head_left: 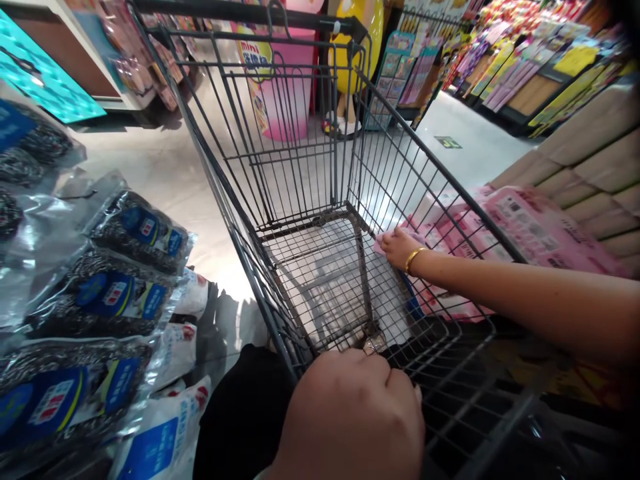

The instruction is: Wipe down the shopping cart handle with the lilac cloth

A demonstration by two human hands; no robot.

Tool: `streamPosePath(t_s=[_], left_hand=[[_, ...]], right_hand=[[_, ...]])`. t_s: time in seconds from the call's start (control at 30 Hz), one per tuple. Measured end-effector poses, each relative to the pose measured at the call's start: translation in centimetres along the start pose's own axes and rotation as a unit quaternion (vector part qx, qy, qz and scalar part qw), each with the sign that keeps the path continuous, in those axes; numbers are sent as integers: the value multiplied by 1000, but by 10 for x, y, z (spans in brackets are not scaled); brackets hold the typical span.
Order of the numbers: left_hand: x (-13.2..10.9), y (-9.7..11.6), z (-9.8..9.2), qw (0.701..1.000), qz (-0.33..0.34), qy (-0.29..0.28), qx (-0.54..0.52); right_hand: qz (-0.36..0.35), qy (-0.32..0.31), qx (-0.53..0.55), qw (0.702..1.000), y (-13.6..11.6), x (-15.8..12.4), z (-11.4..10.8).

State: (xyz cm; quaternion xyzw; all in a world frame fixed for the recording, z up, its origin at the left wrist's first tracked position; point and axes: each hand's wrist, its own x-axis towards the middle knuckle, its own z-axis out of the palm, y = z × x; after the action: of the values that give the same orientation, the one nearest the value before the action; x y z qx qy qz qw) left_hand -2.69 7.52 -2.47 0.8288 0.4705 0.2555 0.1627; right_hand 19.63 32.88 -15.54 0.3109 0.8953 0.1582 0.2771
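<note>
- Right hand (397, 250): fingers closed on a small pink item (380, 242), apparently inside the shopping cart (365, 273), toward the right.
- Seemingly done: reach into the shopping cart; not yet done: release of the small pink item.
- Left hand (355, 413): clenched, at the near end; grasped object, if any, impossible to tell.

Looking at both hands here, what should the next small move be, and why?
Probably brace the cart with the left hand while the right hand works: the left is a closed fist at the cart's near end, whatever it grips hidden beneath, and the right arm stretches across the cart's side, fingers curled at a pink item.
</note>
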Motion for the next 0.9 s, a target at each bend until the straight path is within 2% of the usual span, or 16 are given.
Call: streamPosePath(t_s=[0.1,0.17,0.23,0.3,0.4,0.47,0.53,0.63,0.7,0.77,0.9], left_hand=[[0,0,1,1000,0,1,-1],[0,0,1,1000,-1,-9,-3],[1,-2,1,1000,-5,-11,-5],[0,-3,3,1000,-4,-5,-4],[-2,-5,6,1000,7,11,2],[-3,-6,9,1000,11,16,7],[-3,-7,10,1000,11,14,10],[-2,-8,11,1000,8,13,10],[-1,-9,12,1000,5,20,12],[-1,-9,13,999,5,29,13],[-4,-11,19,999,20,41,19]], right_hand=[[50,-4,-20,999,27,6,-23],[108,37,-36,993,44,13,-41],[138,52,-50,988,45,19,-47],[122,21,-61,990,28,23,-38],[28,-19,-56,998,-3,25,-12],[13,-18,-58,998,-6,28,-3],[43,-8,-54,998,9,34,-9],[122,20,-63,990,44,47,-35],[149,30,-85,985,56,55,-50],[141,17,-100,985,52,58,-54],[50,-10,-95,994,23,52,-38]])
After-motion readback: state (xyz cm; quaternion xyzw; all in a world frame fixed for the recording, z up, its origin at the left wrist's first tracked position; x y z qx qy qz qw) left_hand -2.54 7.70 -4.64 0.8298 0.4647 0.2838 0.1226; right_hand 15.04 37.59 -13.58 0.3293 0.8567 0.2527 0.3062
